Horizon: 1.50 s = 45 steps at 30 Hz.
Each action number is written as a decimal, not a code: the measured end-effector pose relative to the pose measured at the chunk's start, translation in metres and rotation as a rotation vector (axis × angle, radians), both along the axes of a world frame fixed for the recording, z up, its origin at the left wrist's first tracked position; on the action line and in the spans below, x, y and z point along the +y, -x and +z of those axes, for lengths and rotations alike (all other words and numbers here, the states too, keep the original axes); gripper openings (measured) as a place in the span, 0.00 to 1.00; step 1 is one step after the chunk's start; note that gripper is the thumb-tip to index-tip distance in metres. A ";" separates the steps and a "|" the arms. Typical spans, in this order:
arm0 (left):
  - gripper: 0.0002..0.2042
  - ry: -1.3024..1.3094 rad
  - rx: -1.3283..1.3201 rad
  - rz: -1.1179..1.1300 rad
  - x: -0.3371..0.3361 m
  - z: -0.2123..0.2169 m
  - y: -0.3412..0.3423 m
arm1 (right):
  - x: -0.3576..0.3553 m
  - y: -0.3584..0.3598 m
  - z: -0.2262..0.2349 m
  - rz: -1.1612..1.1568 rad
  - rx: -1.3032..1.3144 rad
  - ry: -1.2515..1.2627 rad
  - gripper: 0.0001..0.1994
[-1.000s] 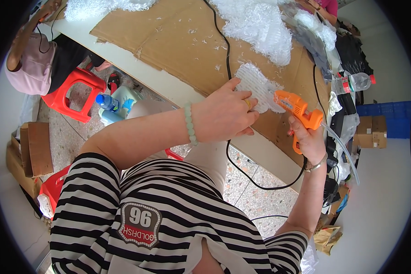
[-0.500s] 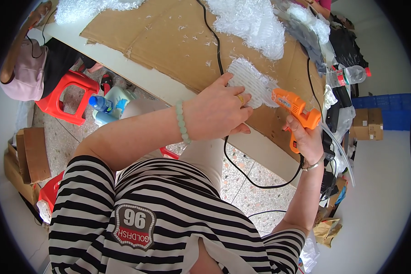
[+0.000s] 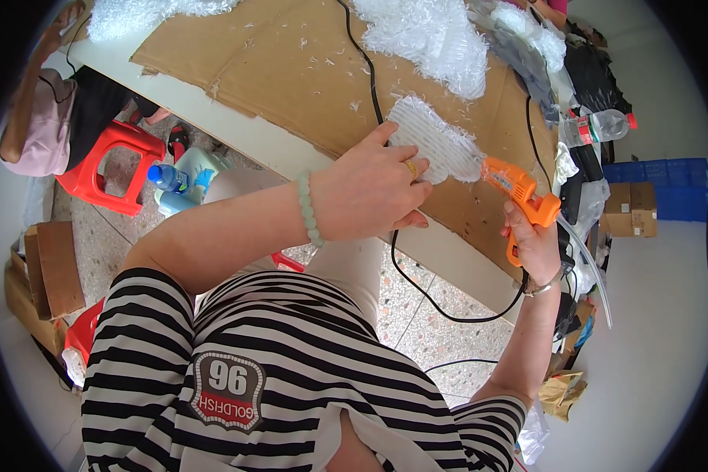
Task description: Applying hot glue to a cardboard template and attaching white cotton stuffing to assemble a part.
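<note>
A white, ribbed, sole-shaped piece (image 3: 418,140) with a shaggy fringe lies at the near edge of the brown cardboard. My left hand (image 3: 377,185) holds its near-left edge, fingertips on the ribbed face and thumb lower down. My right hand (image 3: 532,240) is closed round the handle of an orange glue gun (image 3: 519,187). The gun's nozzle points left at the right end of the piece, and whether it touches is hard to tell. From the gun's back a clear glue stick (image 3: 588,256) trails out, bent downward.
Cardboard (image 3: 291,71) covers the white table (image 3: 153,82). Shaggy white material (image 3: 429,47) is heaped at the back. A black cord (image 3: 367,67) crosses the cardboard. Right of it lies a plastic bottle (image 3: 602,127). At left, a person in pink (image 3: 39,130) sits by a red stool (image 3: 106,169).
The glue gun in my right hand has shifted slightly right and down, uncovering more of the white piece's right end. My left hand stays nearly still on the piece.
</note>
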<state>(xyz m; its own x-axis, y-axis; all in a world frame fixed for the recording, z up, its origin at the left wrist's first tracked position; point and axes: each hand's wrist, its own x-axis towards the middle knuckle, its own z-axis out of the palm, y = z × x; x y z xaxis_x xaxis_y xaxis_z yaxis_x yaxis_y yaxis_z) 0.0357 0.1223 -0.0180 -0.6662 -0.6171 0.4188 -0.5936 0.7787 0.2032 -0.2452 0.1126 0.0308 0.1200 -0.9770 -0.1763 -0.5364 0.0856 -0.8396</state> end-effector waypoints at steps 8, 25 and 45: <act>0.18 0.011 0.014 0.004 0.000 0.000 0.000 | -0.001 0.003 -0.002 0.039 -0.034 0.033 0.13; 0.18 0.016 0.005 0.000 0.000 0.000 0.000 | -0.007 -0.024 -0.001 0.076 -0.060 0.021 0.11; 0.17 -0.016 -0.003 -0.016 -0.005 0.010 0.001 | -0.006 -0.040 -0.013 -0.084 -0.458 0.070 0.17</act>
